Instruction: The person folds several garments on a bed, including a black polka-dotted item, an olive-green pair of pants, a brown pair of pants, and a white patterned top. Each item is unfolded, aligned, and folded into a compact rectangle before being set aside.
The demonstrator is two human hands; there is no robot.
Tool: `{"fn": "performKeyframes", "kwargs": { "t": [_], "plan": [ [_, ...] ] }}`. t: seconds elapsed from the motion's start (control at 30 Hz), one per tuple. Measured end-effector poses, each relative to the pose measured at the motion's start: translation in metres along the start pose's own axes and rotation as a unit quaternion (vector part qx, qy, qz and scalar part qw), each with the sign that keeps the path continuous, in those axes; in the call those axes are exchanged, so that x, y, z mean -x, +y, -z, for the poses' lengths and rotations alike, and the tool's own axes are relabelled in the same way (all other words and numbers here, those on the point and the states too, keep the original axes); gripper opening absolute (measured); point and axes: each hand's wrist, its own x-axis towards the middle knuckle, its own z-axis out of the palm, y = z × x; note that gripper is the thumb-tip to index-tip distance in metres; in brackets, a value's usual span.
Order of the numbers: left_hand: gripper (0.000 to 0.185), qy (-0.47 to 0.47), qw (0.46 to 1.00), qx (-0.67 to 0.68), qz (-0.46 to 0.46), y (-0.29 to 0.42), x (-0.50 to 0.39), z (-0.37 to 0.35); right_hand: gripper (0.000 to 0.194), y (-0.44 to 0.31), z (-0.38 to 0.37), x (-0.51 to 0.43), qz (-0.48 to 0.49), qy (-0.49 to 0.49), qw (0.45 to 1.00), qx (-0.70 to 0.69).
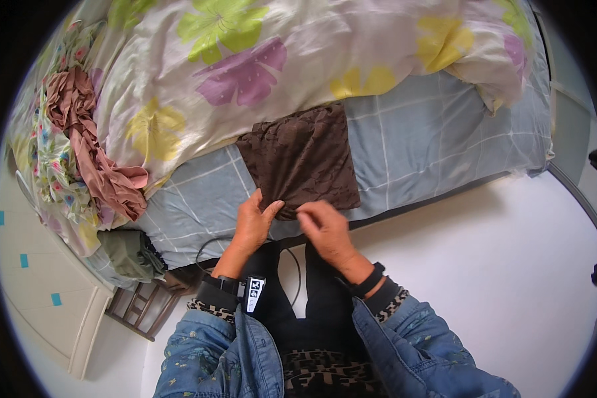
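A dark brown patterned cloth (308, 159) lies spread at the near edge of the bed, gathered into creases towards its lower left. My left hand (254, 221) grips its near left edge between thumb and fingers. Close by on the right, my right hand (323, 229) is slightly blurred, with its bent fingertips at the cloth's near edge; whether they pinch the fabric is unclear. Beneath the cloth is a blue-grey checked bed sheet (408, 144). A white quilt with large flowers (298, 54) meets the cloth's far edge.
A crumpled pink garment (87, 142) and a floral cloth (52, 154) lie on the bed's left side. Nearer, a folded olive-green cloth (129, 251) rests at the bed's edge. A brown wooden rack (142, 308) stands below it. A dark cable (298, 278) hangs near my legs.
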Motion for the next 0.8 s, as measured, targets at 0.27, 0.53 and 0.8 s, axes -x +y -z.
{"fn": "performKeyframes", "kwargs": {
  "t": [0.27,0.53,0.8],
  "plan": [
    [0.082,0.137,0.99,-0.024,-0.004,0.009,-0.015,-0.004,0.069,0.036,0.063,-0.076,-0.045,0.083,0.995,0.002],
    [0.072,0.023,0.975,0.205,0.086,0.034,-0.031,-0.001,0.065,0.017,0.07,-0.102,-0.189,-0.114,0.952,-0.213],
    [0.062,-0.126,0.91,0.378,0.115,0.04,0.016,0.044,0.043,-0.018,0.051,-0.083,-0.235,-0.245,0.919,-0.201]
  ]
}}
